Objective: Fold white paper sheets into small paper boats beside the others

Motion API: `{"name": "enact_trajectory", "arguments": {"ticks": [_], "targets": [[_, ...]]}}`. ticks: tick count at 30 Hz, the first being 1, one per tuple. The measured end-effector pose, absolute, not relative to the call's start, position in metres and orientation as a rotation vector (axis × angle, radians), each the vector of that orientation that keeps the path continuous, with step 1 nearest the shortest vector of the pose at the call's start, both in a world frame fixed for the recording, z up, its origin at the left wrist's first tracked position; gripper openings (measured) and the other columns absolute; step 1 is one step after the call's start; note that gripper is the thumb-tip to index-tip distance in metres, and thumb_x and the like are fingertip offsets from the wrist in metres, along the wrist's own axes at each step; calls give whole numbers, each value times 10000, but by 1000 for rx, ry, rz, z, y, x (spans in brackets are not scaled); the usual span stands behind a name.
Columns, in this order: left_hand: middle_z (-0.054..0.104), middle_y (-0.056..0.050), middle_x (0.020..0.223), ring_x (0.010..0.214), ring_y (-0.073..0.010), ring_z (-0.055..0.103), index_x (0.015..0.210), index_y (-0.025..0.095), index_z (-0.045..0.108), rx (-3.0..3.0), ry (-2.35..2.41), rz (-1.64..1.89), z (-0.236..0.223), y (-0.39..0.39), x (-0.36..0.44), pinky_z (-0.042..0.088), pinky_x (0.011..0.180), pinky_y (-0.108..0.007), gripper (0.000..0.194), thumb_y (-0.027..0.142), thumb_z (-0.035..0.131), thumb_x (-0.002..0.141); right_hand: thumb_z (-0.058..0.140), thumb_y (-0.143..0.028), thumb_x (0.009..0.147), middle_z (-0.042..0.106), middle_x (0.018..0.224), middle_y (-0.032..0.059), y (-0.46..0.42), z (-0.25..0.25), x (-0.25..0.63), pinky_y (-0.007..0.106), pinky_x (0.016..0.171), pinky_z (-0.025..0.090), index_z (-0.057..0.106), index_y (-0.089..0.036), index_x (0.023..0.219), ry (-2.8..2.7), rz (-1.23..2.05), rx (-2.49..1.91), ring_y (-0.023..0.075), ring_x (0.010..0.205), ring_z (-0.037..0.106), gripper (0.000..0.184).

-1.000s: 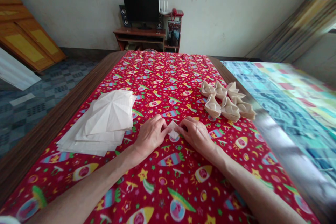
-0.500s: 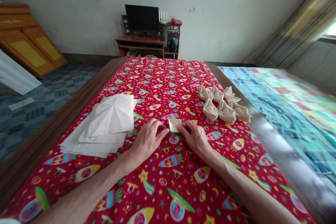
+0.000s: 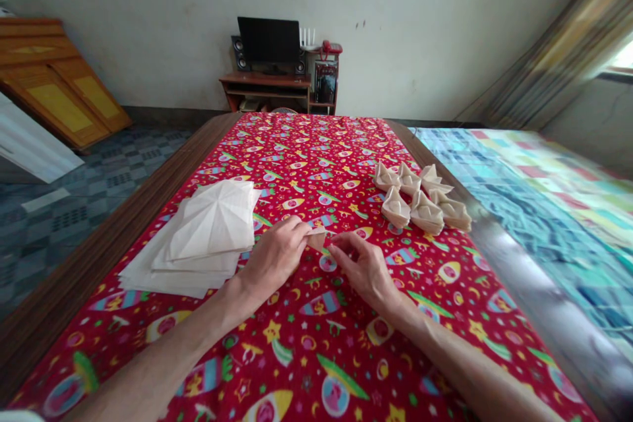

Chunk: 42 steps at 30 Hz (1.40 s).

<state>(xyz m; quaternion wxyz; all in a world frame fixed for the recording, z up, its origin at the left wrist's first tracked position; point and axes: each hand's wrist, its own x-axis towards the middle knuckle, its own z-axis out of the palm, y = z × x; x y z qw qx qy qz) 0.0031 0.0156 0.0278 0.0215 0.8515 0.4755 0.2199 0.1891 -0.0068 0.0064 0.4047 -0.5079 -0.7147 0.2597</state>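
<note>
A: Item one, the piece in work?
B: One small folded paper piece [image 3: 316, 239], pale, angular, low over the middle of the cloth, between the two hands.

A: Left hand?
B: Left hand [image 3: 280, 250]: thumb and fingers clamped on the paper piece's left end, the free end pointing right.

A: Right hand?
B: Right hand [image 3: 362, 269]: fingers loosely curved, cloth visible between thumb and forefinger; tips just beside the paper piece, a narrow gap between.

A: Paper stock, left side?
B: One stack of thin paper sheets [image 3: 212, 224], off-white, edges uneven; the top sheet bears creases radiating from a centre. Near the left hand.

A: Right side?
B: Six folded paper forms [image 3: 426, 212], beige, pointed, layered at the base; two rows of three, set close, beyond the right hand.

A: Surface?
B: Tablecloth [image 3: 297, 362], red, printed with rockets, stars and moons, over a table with dark wooden margins [image 3: 165, 184].

A: Background?
B: Desk [image 3: 267, 81], reddish-brown, against the wall; on it a black monitor [image 3: 270, 41]. Red telephone [image 3: 326, 49], to the monitor's right. Wooden cabinet [image 3: 62, 89], orange and yellow, far left.
</note>
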Motion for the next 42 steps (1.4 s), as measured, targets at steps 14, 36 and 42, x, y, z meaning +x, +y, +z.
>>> {"name": "enact_trajectory", "arguments": {"ticks": [14,36,42], "targets": [[607,-16,829,837,-192,541,834,186,574,2878,1277,584,12,10,9,433,756,-329,113,204,494,912,472,-195,915,595,833,38,-2,-3,208,232,677,399,643,-196,854,-2356,41,-1237,145,784,514,182],[566,4,764,736,-140,560,716,177,568,2341,1364,838,-14,18,7,421,695,-253,126,177,633,823,487,-254,912,567,781,37,0,4,202,239,635,358,574,-180,810,-2266,293,-1384,139,696,516,153],[562,10,756,702,-137,553,703,181,545,2359,1497,687,-4,17,11,384,647,-248,205,311,624,839,519,-262,894,571,746,22,5,2,200,237,609,348,522,-191,790,-2256,346,-1359,135,658,503,126]]}}
